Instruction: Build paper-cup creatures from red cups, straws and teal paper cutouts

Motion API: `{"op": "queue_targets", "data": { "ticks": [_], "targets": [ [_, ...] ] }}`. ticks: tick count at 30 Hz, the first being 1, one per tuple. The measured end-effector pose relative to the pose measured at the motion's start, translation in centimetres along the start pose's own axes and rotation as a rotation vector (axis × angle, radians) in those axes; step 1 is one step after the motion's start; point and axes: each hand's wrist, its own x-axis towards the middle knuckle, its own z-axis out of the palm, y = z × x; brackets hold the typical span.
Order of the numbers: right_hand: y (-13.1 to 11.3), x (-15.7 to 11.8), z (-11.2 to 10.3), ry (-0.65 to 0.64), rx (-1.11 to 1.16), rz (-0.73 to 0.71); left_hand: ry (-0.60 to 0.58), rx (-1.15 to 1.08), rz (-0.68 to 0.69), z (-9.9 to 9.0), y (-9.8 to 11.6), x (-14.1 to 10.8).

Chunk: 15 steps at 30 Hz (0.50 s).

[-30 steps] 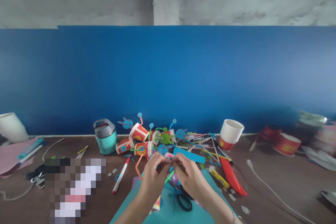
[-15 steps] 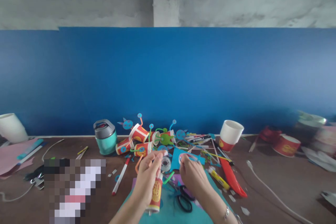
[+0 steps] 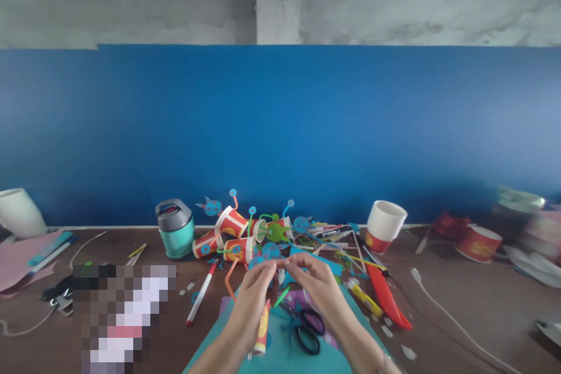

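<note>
Above the middle of the desk, my left hand and my right hand meet fingertip to fingertip. Both pinch at the same spot, and whatever lies between them is too small to make out. Partly hidden by my left hand, a red paper cup lies on its side on a teal sheet, a green straw near it. Behind my fingers a tape roll shows only in part. Black-handled scissors rest between my forearms.
At the back sits a pile of red cups with straw limbs and blue paper faces. A teal jar and red-capped marker are left; a white cup stack, glue stick and red pouch are right. A cable runs beyond.
My right hand has moved left and away from the blue paper, and its fingertips now meet those of my left hand. The tape roll is now more covered. The desk items stay put.
</note>
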Motion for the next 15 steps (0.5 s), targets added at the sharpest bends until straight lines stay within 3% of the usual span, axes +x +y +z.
{"op": "queue_targets", "data": {
  "ticks": [6, 11, 15],
  "targets": [
    [-0.2, -0.1, 0.1, 0.035, -0.012, -0.006, -0.024, -0.032, 0.002, -0.2, -0.4, 0.4],
    [-1.7, -1.0, 0.2, 0.138, -0.241, -0.229, -0.042, 0.241, 0.112, -0.2, 0.3, -0.5],
    [-2.9, -2.3, 0.6, 0.201, -0.42, -0.411, -0.141, 0.382, 0.203, -0.4, 0.7, -0.7]
  ]
}}
